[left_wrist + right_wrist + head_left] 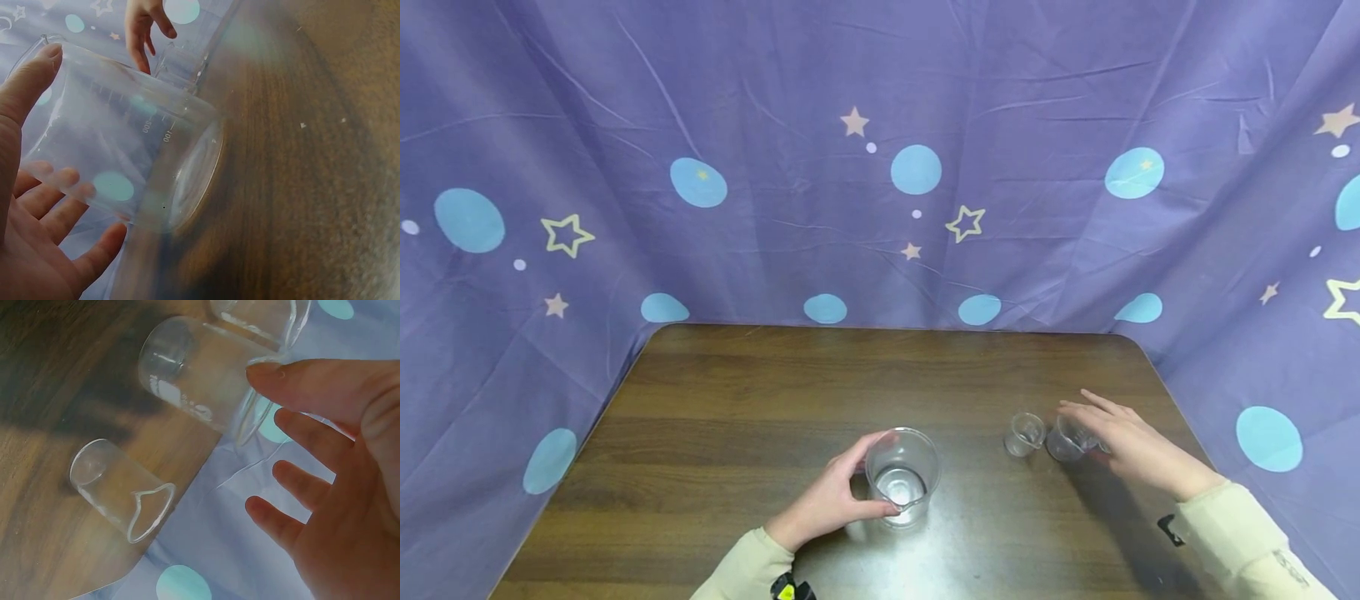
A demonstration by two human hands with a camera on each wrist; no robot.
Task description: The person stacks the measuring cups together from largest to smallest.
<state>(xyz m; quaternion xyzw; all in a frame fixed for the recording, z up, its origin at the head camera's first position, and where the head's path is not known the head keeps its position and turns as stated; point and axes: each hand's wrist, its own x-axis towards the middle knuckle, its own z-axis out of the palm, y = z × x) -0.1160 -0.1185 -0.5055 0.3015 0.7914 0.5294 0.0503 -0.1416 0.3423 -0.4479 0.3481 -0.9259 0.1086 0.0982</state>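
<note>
My left hand [833, 492] grips a large clear glass beaker [904, 467] at its near left side. In the left wrist view the thumb [34, 75] lies at the rim by the spout, with the fingers along the opposite wall. White marks of 100 and 200 show on that beaker. On the right, my right hand [1127, 442] reaches over a small glass beaker [1063, 442]. Its thumb [269, 378] is right at that beaker's rim, and the other fingers are spread and only slightly bent. Another small beaker [1025, 434] stands just left of it.
A third small beaker [119, 490] stands on the other side, mostly hidden by the right hand in the head view. Everything stands on a brown wooden table [737, 392]. A purple curtain [775, 250] with stars and blue spots encloses the back and sides.
</note>
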